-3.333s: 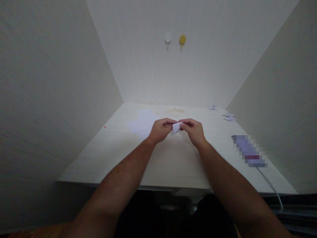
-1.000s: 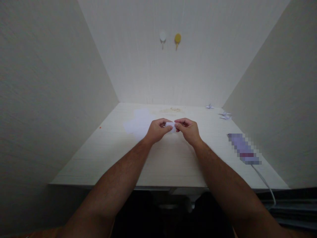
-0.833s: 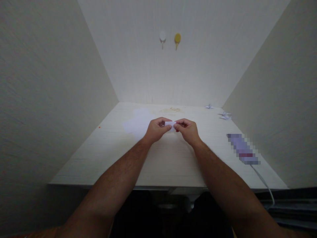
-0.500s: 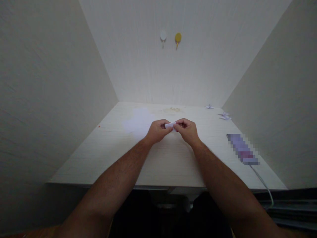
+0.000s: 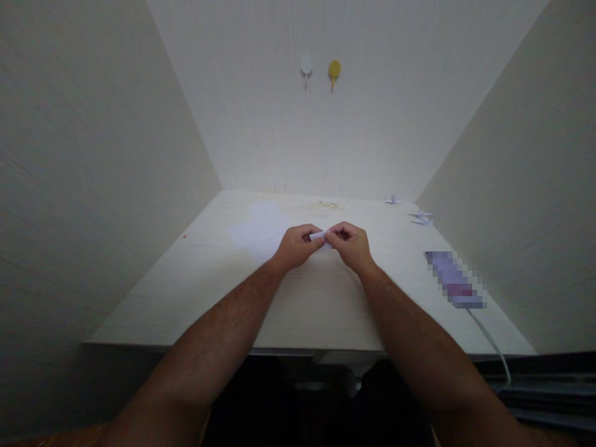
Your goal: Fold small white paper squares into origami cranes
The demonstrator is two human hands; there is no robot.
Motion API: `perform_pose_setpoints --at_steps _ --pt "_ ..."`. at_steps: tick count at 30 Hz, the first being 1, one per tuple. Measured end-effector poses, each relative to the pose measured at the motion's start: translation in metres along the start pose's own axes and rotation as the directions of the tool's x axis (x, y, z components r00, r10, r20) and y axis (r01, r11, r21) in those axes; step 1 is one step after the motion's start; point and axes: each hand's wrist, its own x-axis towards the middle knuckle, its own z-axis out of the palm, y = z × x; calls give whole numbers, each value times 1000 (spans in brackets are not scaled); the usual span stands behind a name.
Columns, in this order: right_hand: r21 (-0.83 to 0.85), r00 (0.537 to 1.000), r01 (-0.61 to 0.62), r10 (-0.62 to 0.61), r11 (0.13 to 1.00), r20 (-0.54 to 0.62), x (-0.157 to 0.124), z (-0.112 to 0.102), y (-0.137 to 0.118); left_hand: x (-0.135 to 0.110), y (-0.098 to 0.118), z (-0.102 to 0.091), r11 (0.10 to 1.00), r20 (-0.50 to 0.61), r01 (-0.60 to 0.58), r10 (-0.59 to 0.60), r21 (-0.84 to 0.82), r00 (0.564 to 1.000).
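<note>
From my remote seat, head view: the bare left hand (image 5: 297, 247) is nearly closed, thumb and fingers pinching a small, narrow folded piece of white paper (image 5: 317, 236) by its left part. The bare right hand (image 5: 351, 245) is likewise curled in, thumb and fingertips on the paper's right end; I can't make out the exact fold beneath them. The paper sits between the two hands, tilted slightly, in front of me over the middle of a pale wood-grain desk (image 5: 321, 310).

Left of the hands I note overlapping flat white paper sheets (image 5: 256, 230). Far right corner: a small pointed white folded-paper figure (image 5: 393, 200), with more white folded paper (image 5: 421, 218) near it. Nearer on that side lies a flat oblong object, blurred by pixels (image 5: 451, 276), a white cable (image 5: 488, 337) at its near end. On the back wall, a round white hook (image 5: 306, 64) beside a round yellow hook (image 5: 334, 69).
</note>
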Motion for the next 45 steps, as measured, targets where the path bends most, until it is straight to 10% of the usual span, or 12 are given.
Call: perform_pose_setpoints --at_steps 45 --pt "-207 994 75 -55 975 97 5 -5 13 3 -5 1 973 -33 101 -97 206 995"
